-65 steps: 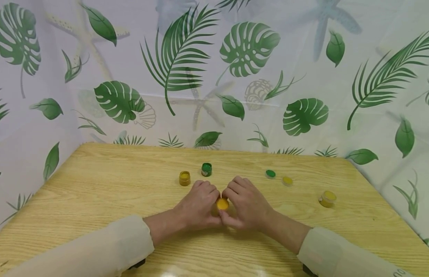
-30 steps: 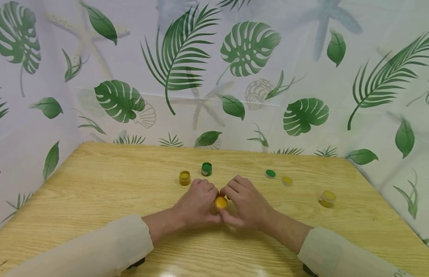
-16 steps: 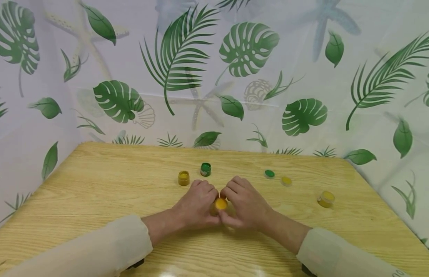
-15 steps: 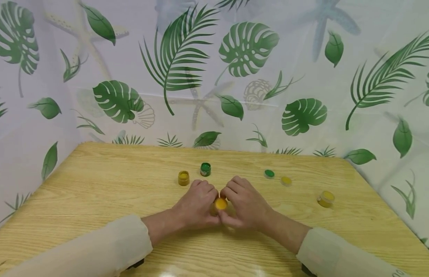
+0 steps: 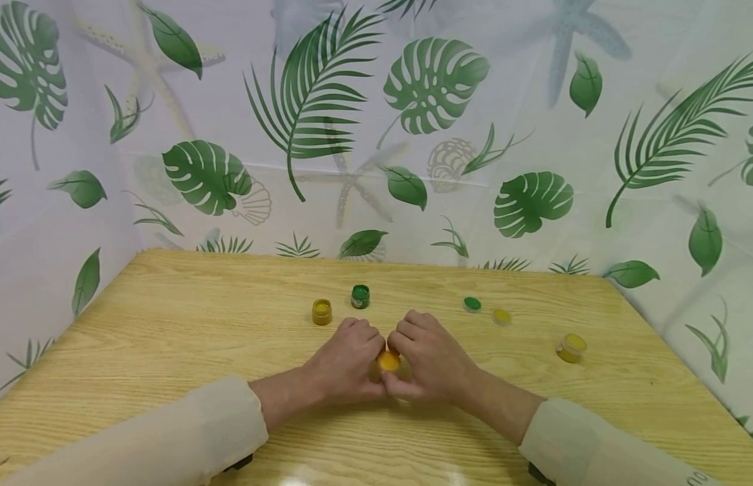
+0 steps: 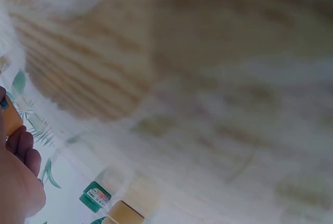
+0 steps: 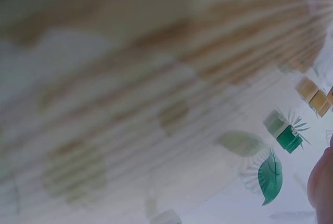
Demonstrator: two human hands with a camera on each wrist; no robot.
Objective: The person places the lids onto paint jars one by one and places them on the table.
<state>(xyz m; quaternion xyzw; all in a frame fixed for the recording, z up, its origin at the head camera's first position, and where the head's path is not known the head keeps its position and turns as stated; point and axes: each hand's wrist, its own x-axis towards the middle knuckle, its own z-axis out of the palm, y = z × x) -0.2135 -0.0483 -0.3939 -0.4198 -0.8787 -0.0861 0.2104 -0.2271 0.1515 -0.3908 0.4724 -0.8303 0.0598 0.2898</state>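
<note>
Both hands meet at the front middle of the table around a small paint jar [image 5: 389, 362] with an orange-yellow top. From the left side, my left hand [image 5: 350, 361] grips the jar with curled fingers. My right hand [image 5: 433, 358] grips it from the right, its thumb at the near side of the top. Fingers hide most of the jar's sides in the head view. At the edge of the left wrist view, the jar's orange body [image 6: 12, 120] shows beside the fingers [image 6: 25, 143]. Part of the right hand [image 7: 321, 187] shows in the right wrist view.
Beyond the left hand stand an uncovered dark-yellow paint jar [image 5: 322, 312] and an uncovered green one [image 5: 360, 297]. A green lid [image 5: 472, 304] and a yellow lid [image 5: 502, 316] lie right of them. Farther right stands a lidded yellow jar [image 5: 572, 347]. Patterned cloth [image 5: 352, 101] hangs behind the table.
The jar's top has shifted slightly toward the near edge since half a second ago, with small finger movements. Both hands keep their grip, and the other jars and lids stay put.
</note>
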